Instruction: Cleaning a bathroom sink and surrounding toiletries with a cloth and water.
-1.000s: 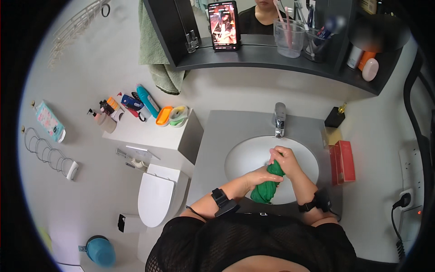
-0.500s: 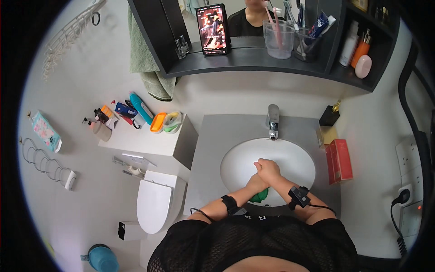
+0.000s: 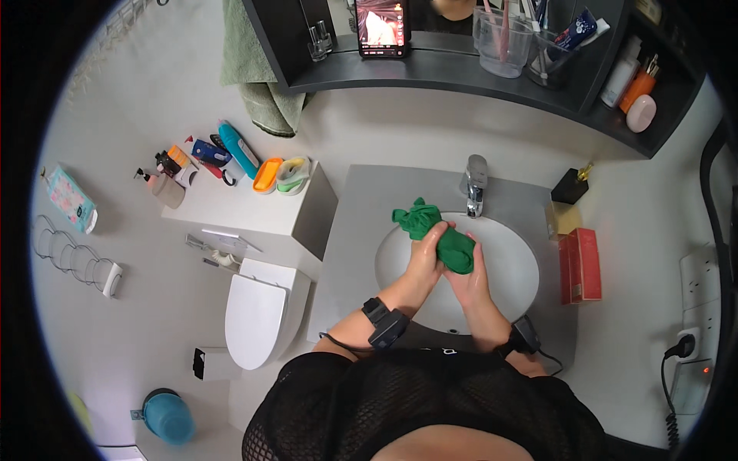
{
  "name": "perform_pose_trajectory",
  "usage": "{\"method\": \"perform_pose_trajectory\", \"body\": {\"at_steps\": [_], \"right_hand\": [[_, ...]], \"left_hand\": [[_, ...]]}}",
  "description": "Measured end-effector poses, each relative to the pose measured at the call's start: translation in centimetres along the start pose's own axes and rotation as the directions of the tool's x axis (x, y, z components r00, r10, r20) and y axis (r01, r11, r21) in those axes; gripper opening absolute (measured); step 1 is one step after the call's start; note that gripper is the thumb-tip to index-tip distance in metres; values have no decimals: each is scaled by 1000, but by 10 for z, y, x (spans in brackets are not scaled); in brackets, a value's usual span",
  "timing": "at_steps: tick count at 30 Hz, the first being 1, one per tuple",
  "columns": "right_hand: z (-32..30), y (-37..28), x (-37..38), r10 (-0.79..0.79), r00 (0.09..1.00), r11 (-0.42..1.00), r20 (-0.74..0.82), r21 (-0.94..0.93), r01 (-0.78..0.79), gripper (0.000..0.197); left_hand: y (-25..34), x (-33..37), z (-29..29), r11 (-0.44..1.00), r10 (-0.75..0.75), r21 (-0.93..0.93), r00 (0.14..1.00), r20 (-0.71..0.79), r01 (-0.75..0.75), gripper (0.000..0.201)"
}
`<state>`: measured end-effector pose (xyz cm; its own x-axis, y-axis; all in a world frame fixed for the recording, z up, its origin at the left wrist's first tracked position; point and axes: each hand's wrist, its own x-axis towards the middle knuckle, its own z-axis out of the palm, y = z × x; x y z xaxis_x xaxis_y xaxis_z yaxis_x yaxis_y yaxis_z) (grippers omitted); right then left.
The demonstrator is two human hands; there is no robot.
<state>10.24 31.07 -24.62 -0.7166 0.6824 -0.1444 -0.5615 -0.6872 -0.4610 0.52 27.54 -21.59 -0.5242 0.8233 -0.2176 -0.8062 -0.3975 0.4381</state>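
A bunched, twisted green cloth [image 3: 457, 252] is held between both my hands over the white oval sink [image 3: 516, 269]. My left hand [image 3: 425, 257] is closed round its middle, and one crumpled end sticks out past the knuckles toward the far left. With the fingers along its near right side, my right hand [image 3: 470, 281] grips the fuller end. The chrome faucet [image 3: 475, 188] stands just beyond the cloth, apart from it. Whether water is running cannot be made out. Black straps with small boxes sit on both my forearms.
Grey counter [image 3: 346, 253] surrounds the sink. At its right stand a red box [image 3: 582, 265] and a black bottle [image 3: 570, 186]. Above hangs a dark shelf [image 3: 430, 75] with a phone [image 3: 382, 31] and cups of toothbrushes. The toilet [image 3: 257, 323] is at the left.
My clasped hands have come apart from each other and moved up toward the faucet. The green cloth, mostly hidden under them before, now shows between them. The view has tilted downward.
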Motion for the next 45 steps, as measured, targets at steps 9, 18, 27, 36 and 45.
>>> {"method": "perform_pose_trajectory", "body": {"at_steps": [9,18,27,36,45], "right_hand": [[-40,-15,30,263,842,960,470,-42,-276,29],[-68,-31,1,480,824,520,301,-854,9,28],[-7,-45,-33,528,849,412,-10,-871,-267,32],[-14,-14,-27,153,983,894,98,-438,-95,48],[42,-8,-29,443,812,585,380,-809,59,55]], "left_hand": [[-3,-35,23,56,-63,475,471,880,-878,33],[-18,-41,10,149,-441,168,86,893,-975,27],[-23,-43,-26,72,-461,223,166,872,-972,31],[40,-36,-34,694,84,708,991,103,-132,37],[96,-101,-16,638,23,742,968,249,-206,55]]}}
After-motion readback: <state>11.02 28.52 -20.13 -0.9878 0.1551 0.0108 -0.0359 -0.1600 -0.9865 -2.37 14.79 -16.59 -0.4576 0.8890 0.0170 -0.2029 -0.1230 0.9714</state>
